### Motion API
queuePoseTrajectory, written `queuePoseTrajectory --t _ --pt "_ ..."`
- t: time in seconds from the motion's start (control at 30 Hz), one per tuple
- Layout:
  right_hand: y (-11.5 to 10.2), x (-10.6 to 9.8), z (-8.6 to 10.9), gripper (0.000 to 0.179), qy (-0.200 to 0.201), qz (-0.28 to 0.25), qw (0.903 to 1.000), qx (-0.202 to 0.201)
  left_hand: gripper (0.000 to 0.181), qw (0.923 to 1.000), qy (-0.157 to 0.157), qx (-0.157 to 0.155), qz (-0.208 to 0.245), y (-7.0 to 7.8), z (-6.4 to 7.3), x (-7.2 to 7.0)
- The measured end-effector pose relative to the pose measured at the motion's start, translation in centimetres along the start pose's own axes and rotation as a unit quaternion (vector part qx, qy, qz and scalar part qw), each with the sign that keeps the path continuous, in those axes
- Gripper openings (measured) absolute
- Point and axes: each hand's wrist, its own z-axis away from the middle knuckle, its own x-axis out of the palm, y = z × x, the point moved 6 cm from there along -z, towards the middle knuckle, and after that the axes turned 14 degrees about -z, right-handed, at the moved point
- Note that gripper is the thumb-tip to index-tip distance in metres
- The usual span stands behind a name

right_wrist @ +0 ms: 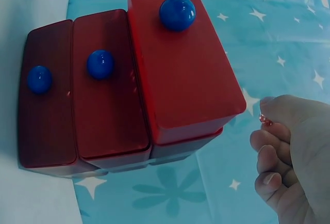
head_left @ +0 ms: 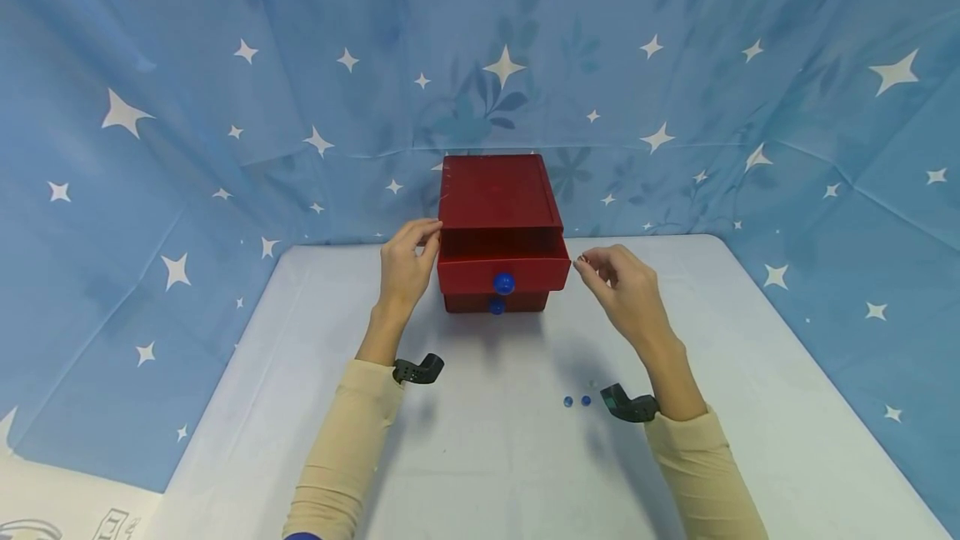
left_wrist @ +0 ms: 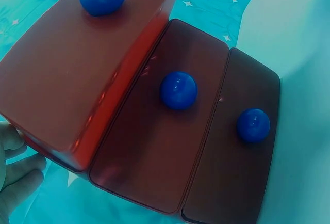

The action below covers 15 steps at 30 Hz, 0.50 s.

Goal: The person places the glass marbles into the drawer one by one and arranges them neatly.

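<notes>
A red drawer box (head_left: 495, 190) has its top drawer (head_left: 468, 277) pulled out, with a blue round knob (head_left: 504, 283) on the front. My left hand (head_left: 406, 267) is at the box's left side, fingertips right at its upper edge. In the left wrist view, the left fingers (left_wrist: 23, 175) show beside the box, next to the open drawer. To the right of the drawer, my right hand (head_left: 624, 286) pinches a tiny shiny piece (right_wrist: 265, 120) between thumb and forefinger. It looks reddish with white spots in the right wrist view; its kind I cannot tell.
Two lower drawers, a middle one (left_wrist: 149, 146) and a bottom one (left_wrist: 227, 167), are closed. Two small blue beads (head_left: 577, 401) lie on the white table (head_left: 480, 457), with a faint clear bead (head_left: 592, 383) close by. Blue star-patterned cloth (head_left: 337, 107) hangs behind.
</notes>
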Motion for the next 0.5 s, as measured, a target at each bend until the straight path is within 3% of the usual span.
queuePoseTrajectory --t 0.23,0.5 --pt "-0.1 0.6 -1.0 0.022 -0.009 0.000 1.0000 0.001 0.017 0.9999 0.012 0.003 0.010 -0.1 0.0 -0.1" --pt "0.2 1.6 -2.0 0.022 -0.023 -0.002 0.9996 0.015 0.019 1.0000 0.002 -0.003 0.008 -0.2 0.1 0.1"
